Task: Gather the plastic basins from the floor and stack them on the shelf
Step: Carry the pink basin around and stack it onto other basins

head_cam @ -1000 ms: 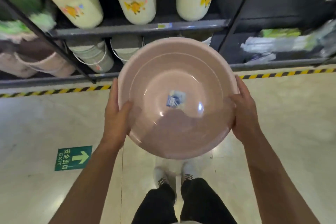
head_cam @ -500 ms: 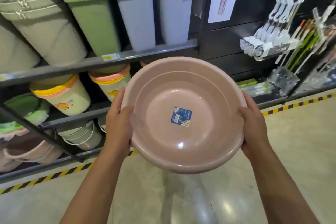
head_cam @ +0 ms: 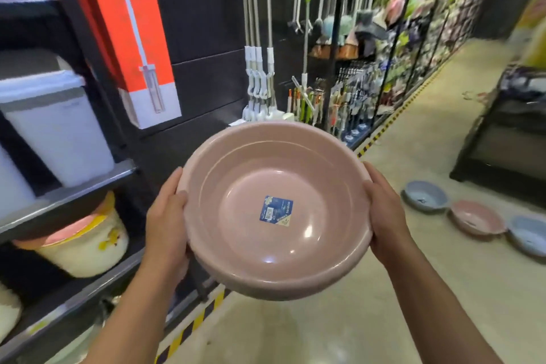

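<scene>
I hold a round pink plastic basin (head_cam: 236, 233) in front of me at chest height, its mouth tilted toward me, a blue label on its bottom. My left hand (head_cam: 167, 216) grips its left rim and my right hand (head_cam: 384, 213) grips its right rim. On the floor to the right lie three more basins in a row: a blue basin (head_cam: 425, 196), a pink basin (head_cam: 477, 220) and another blue basin (head_cam: 529, 236). The dark metal shelf (head_cam: 68, 195) stands at my left.
The shelf holds white lidded bins (head_cam: 56, 130) and cream buckets (head_cam: 88, 245). An orange mop box (head_cam: 133, 38) and hanging mops (head_cam: 257, 68) are straight ahead. A yellow-black floor stripe (head_cam: 192, 325) runs along the shelf base. A dark low rack (head_cam: 508, 139) stands at the right of the aisle.
My view has swung up and to the right, from the floor to along the aisle. The basin stays in both hands. The three floor basins have come into view.
</scene>
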Demonstrator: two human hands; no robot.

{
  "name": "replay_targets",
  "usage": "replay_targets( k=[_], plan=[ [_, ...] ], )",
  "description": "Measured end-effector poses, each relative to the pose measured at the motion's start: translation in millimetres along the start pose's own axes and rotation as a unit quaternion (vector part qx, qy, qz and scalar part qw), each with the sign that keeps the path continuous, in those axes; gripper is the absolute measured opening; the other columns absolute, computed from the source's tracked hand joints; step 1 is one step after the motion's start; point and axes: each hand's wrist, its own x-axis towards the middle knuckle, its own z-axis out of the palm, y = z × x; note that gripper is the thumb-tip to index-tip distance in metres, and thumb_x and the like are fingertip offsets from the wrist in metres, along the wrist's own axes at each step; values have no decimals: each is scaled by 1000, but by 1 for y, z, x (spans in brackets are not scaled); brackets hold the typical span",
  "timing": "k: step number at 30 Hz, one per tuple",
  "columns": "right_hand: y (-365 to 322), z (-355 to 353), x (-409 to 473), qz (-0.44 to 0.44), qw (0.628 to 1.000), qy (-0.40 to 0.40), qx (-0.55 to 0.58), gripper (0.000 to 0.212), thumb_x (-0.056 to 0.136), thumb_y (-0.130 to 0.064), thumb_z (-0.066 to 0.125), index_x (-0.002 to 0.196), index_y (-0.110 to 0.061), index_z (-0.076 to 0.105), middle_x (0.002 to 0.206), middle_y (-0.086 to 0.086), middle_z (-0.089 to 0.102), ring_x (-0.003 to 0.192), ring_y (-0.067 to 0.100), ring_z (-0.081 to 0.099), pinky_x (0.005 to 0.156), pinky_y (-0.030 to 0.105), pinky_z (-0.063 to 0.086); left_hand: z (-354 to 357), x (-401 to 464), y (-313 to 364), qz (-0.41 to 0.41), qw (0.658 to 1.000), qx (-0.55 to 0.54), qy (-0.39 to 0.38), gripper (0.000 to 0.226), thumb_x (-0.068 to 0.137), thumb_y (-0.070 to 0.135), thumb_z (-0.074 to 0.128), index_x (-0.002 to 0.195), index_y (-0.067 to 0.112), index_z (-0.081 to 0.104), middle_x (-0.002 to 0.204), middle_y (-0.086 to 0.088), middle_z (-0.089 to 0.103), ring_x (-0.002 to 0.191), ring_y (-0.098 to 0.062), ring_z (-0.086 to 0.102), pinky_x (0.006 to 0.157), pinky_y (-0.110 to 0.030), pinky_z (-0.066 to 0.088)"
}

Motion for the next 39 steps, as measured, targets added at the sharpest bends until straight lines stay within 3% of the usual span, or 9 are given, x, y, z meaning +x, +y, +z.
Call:
replay_targets(
  k=[3, 6, 10, 15, 17, 20, 27, 31, 39],
  plan=[
    [-15, -26, 27, -3, 998, 55, -30, 54, 95, -15, 42, 90, -59, 73, 90, -23, 75, 80, 3, 73, 66, 30, 60, 58, 30, 1, -14, 998, -14, -59, 47, 97, 22, 53, 136, 48, 58, 130, 19, 63, 113, -14, 66, 92, -46, 56],
    [-18, -46, 51, -3, 993, 110, -48, 50, 97, -17, 42, 91, -55, 73, 90, -13, 76, 82, 16, 75, 77, 45, 61, 109, 56, 0, -20, 990, -5, -141, 53, 95, 14, 49, 95, 63, 69, 97, 28, 72, 97, -15, 70, 84, -43, 57],
    [-17, -64, 76, -11, 980, 189, -55, 47, 97, -16, 44, 98, -52, 74, 91, -13, 76, 81, 15, 75, 74, 44, 61, 166, 98, -12, -6, 972, 16, -233, 49, 93, 13, 45, 118, 45, 70, 116, 3, 72, 97, -24, 71, 74, -45, 57],
    [-14, -94, 96, -14, 959, 278, -48, 35, 97, -24, 51, 113, -45, 73, 103, -15, 75, 85, 5, 74, 65, 27, 57, 247, 129, -21, -51, 957, 12, -284, 52, 90, 17, 51, 135, 41, 61, 118, 26, 63, 113, -12, 64, 92, -44, 56],
    [-12, -107, 99, -16, 950, 310, -45, 35, 95, -24, 50, 113, -42, 73, 102, -14, 75, 80, 2, 73, 58, 19, 54, 277, 130, -24, -50, 946, 13, -321, 49, 92, 20, 52, 131, 47, 62, 117, 24, 65, 109, -10, 66, 89, -43, 57],
    [-13, -132, 99, -14, 936, 348, -39, 37, 93, -25, 48, 114, -43, 73, 98, -16, 77, 80, 2, 73, 58, 19, 53, 323, 121, -22, -41, 922, 25, -384, 47, 95, 26, 53, 93, 71, 65, 108, 28, 70, 90, 0, 70, 73, -35, 57],
    [1, -227, 110, -16, 901, 433, -18, 38, 95, -31, 51, 123, -51, 67, 109, -17, 75, 96, 9, 74, 75, 35, 56, 438, 77, -50, -37, 894, 19, -447, 41, 94, 28, 53, 125, 53, 65, 123, 21, 68, 106, -13, 70, 84, -44, 60],
    [10, -289, 121, -21, 882, 470, 17, 47, 96, -26, 53, 91, -71, 67, 91, -36, 72, 78, -9, 71, 70, 33, 51, 500, 41, -65, -21, 886, 12, -463, 42, 98, 30, 52, 138, 40, 60, 135, 17, 61, 116, -6, 62, 86, -33, 55],
    [24, -397, 155, -10, 876, 483, -1, 35, 101, -31, 49, 93, -58, 70, 81, -24, 72, 67, -6, 67, 73, 36, 52, 599, -19, -94, -36, 882, 23, -469, 43, 104, 31, 49, 146, 36, 51, 144, 16, 54, 129, -10, 54, 108, -46, 47]
  ],
)
